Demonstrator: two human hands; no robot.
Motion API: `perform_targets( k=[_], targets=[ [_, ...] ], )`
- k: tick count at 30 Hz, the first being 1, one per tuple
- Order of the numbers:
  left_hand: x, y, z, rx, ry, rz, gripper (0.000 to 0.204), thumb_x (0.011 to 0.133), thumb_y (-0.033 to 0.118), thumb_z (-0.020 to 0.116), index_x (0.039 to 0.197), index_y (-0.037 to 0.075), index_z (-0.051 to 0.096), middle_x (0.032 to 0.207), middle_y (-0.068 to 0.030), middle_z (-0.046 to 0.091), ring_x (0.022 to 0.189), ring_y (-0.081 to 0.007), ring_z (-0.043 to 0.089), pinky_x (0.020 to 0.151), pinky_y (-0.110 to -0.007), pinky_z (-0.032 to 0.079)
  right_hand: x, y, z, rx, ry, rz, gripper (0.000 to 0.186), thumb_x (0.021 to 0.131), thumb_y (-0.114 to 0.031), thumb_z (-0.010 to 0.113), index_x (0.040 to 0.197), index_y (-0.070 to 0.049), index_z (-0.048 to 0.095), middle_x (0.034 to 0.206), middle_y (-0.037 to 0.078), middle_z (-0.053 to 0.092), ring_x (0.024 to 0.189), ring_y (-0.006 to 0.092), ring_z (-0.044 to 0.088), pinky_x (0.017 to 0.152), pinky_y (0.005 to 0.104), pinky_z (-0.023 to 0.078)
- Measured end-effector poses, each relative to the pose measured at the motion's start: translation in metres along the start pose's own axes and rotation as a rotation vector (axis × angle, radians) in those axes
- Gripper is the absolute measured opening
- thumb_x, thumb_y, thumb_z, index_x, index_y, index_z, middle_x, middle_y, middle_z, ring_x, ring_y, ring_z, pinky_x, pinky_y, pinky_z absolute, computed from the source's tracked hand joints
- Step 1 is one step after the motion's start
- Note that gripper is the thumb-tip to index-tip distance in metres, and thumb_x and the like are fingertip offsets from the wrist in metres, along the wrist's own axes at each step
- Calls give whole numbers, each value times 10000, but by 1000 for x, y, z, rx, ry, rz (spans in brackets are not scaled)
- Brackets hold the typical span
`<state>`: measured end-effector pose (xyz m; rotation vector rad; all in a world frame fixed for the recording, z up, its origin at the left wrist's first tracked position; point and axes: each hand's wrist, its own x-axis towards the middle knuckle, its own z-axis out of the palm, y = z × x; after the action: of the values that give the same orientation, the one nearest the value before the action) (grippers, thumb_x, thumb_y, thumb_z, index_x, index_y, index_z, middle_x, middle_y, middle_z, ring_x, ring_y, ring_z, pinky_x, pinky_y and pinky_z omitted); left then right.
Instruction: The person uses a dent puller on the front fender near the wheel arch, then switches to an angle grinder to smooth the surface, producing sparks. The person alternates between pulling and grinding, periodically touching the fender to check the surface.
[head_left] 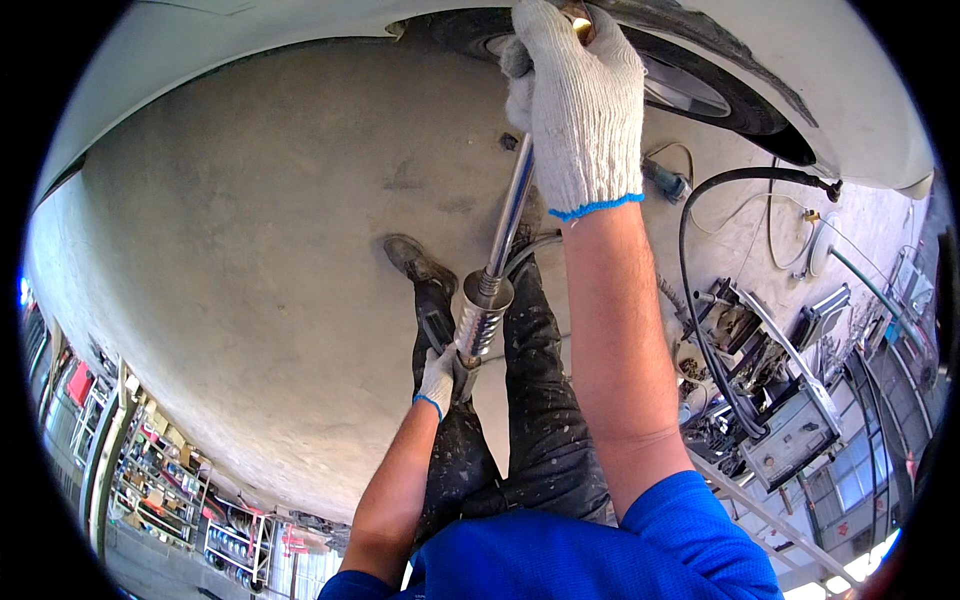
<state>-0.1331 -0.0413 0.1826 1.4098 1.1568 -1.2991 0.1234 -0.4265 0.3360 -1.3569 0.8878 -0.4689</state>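
A slide hammer dent puller with a shiny rod [513,205] and a ribbed metal weight [482,318] runs slantwise between my two hands. My left hand [437,380], in a white knit glove, is closed round its grip at the lower end, in front of my legs. My right hand [585,105], gloved too, is raised to the pale car body [270,25] beside the wheel [690,90]. Its fingers curl about the rod's upper end, where a bit of brass-coloured metal [580,22] shows. The tip's contact with the panel is hidden by the glove.
A teal power tool [667,182] lies on the concrete floor [270,230] by the wheel. A black hose [690,270] loops down on the right to a grey metal cart [795,440] amid piled parts. Racks with goods [160,480] stand far left.
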Motion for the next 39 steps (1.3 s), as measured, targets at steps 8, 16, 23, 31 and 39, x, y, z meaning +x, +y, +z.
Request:
perform_targets(
  k=[8,16,23,31,39],
  targets=[
    [-7,6,6,-15,25,24,412,994,317,660,1264,38,523,1107,-87,637,975,-192,632,847,-376,528,1,0,-1,4,2,7,311,938,-260,708,934,35,607,750,81,612,705,130,591,632,320,511],
    [1,4,1,16,37,1,450,988,323,662,1302,41,507,1137,-100,640,993,-205,642,847,-378,537,1,0,-1,21,-2,21,312,935,-259,715,938,34,609,758,80,618,715,127,598,638,318,516],
    [-1,18,5,-6,-7,6,544,964,344,679,1357,22,486,1177,-115,644,1039,-219,643,885,-369,536,0,-6,-3,58,-19,72,313,932,-259,721,942,34,611,765,79,623,723,125,604,644,316,521],
    [3,24,-8,43,-48,0,718,967,457,688,1429,-32,438,1285,-131,623,1124,-216,630,957,-357,521,-59,29,-14,143,-101,197,310,904,-240,770,998,24,637,777,64,654,756,110,644,669,294,545],
    [14,17,-3,-33,-40,36,676,918,464,762,1343,1,511,1126,-127,662,926,-202,673,787,-340,559,-110,61,-21,35,-302,570,152,902,-142,720,932,1,680,713,49,666,608,107,631,559,280,520]
  ],
)
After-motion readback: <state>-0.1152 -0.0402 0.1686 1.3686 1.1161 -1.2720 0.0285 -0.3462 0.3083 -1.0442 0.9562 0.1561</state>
